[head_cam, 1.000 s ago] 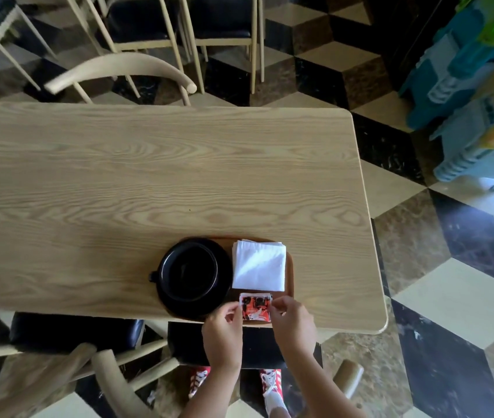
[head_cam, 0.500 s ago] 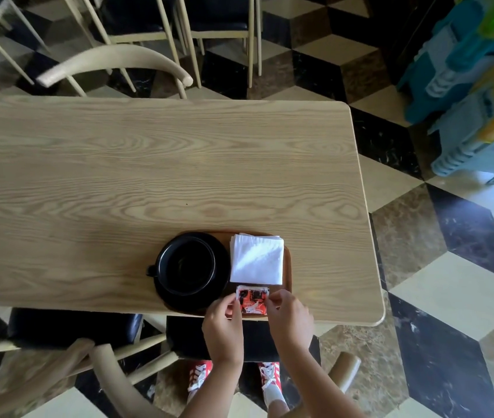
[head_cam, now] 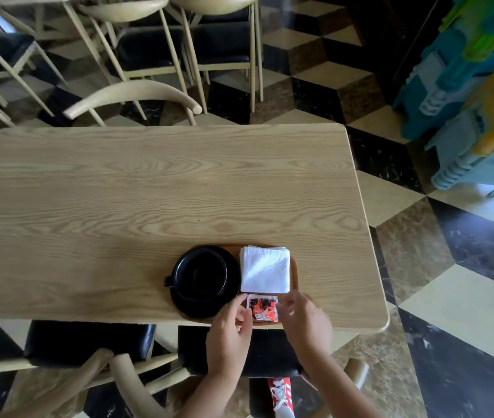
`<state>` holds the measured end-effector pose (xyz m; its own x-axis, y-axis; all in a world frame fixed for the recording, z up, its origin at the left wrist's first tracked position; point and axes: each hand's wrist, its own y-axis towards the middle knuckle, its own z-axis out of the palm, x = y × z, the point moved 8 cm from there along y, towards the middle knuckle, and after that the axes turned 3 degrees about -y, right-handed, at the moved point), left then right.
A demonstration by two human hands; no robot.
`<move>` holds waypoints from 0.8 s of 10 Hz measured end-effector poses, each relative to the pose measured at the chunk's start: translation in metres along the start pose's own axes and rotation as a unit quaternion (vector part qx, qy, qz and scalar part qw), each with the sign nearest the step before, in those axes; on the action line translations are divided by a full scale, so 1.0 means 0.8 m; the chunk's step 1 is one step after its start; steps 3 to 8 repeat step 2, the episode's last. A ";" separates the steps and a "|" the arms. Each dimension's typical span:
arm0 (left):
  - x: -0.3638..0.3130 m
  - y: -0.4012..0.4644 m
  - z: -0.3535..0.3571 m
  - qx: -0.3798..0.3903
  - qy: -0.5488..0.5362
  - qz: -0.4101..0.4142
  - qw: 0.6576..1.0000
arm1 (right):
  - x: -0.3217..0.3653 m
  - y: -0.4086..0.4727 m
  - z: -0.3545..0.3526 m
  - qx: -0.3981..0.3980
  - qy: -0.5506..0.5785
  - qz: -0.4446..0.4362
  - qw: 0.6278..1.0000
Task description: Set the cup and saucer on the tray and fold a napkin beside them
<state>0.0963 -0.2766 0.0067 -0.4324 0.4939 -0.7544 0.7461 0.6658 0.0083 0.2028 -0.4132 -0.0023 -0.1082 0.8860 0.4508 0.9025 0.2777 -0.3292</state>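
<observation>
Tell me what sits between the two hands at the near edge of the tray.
In the head view, a small red packet lies on the tray between the left hand and right hand, just below the folded white napkin.

The table [head_cam: 149,188] is pale wood with wavy grain — smooth and matt. The cup [head_cam: 200,274] and saucer [head_cam: 230,300] are shiny black. The napkin [head_cam: 265,270] is soft white paper — the floor [head_cam: 466,312] is glossy stone.

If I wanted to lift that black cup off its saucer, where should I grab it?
Probably by the small handle sticking out of the black cup's left side, coming in from the left. That side is open table; the napkin crowds the right.
</observation>
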 end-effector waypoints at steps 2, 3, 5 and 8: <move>-0.066 0.086 -0.033 0.235 0.104 0.085 0.962 | 0.083 0.025 -0.059 0.144 -0.068 -0.119 0.980; -0.066 0.086 -0.033 0.235 0.104 0.085 0.962 | 0.083 0.025 -0.059 0.144 -0.068 -0.119 0.980; -0.066 0.086 -0.033 0.235 0.104 0.085 0.962 | 0.083 0.025 -0.059 0.144 -0.068 -0.119 0.980; -0.066 0.086 -0.033 0.235 0.104 0.085 0.962 | 0.083 0.025 -0.059 0.144 -0.068 -0.119 0.980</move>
